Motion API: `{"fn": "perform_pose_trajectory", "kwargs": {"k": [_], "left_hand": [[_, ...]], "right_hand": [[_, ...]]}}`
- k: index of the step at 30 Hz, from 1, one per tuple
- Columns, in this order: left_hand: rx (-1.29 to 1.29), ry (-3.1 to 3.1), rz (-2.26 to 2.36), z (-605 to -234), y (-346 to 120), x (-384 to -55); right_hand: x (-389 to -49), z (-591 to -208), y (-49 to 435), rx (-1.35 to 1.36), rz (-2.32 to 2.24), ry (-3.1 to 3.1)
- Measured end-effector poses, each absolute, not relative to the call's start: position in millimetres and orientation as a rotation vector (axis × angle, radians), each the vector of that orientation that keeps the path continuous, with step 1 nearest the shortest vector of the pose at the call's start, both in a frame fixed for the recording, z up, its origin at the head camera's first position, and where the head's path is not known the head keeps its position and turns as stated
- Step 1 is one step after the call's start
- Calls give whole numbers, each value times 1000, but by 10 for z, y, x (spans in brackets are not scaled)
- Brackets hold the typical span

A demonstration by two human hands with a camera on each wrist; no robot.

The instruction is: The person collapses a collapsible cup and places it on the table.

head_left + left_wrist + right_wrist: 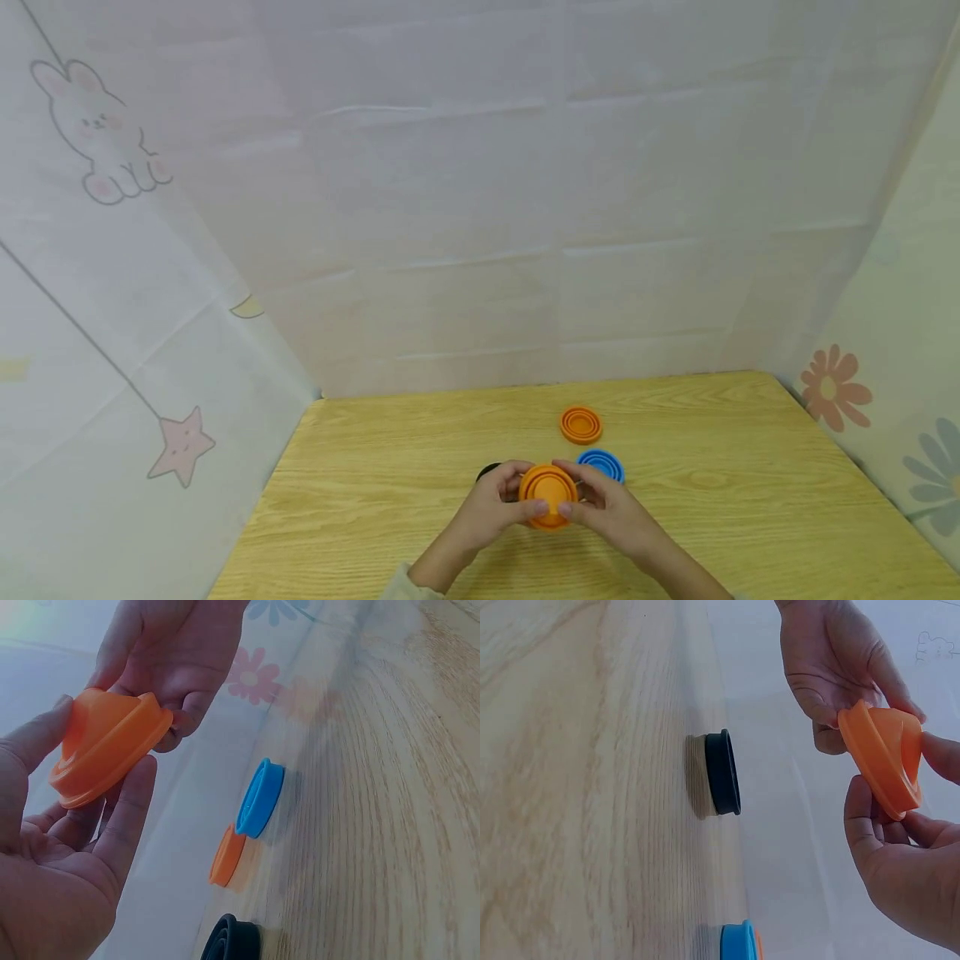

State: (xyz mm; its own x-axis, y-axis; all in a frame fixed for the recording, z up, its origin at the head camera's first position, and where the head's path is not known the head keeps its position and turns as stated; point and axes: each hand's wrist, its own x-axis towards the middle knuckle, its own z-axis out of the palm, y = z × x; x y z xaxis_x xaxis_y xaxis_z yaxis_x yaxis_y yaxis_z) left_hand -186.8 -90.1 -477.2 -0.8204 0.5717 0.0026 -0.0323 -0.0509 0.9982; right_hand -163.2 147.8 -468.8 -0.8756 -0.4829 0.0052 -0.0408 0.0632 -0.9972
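Note:
Both hands hold an orange collapsible cup above the front middle of the table. My left hand grips its left side, thumb on the near face and fingers round the rim. On the opposite side my right hand pinches it the same way. In the left wrist view the cup is tilted, its stepped middle bulging out past the wide rim. Between thumb and fingers of the right hand the cup shows one wall bent inward in the right wrist view.
On the wooden table lie a flat blue collapsible cup, partly behind the right hand, and a flat orange one farther back. A black one sits beyond the left hand, mostly hidden in the head view. Printed cloth walls enclose the table.

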Motion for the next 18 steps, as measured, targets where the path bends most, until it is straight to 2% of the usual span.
{"fn": "perform_pose_trajectory", "kwargs": {"k": [18], "left_hand": [[529, 1770, 1973, -4772, -892, -1850]], "right_hand": [[-1633, -4720, 1446, -432, -1907, 1991]]}}
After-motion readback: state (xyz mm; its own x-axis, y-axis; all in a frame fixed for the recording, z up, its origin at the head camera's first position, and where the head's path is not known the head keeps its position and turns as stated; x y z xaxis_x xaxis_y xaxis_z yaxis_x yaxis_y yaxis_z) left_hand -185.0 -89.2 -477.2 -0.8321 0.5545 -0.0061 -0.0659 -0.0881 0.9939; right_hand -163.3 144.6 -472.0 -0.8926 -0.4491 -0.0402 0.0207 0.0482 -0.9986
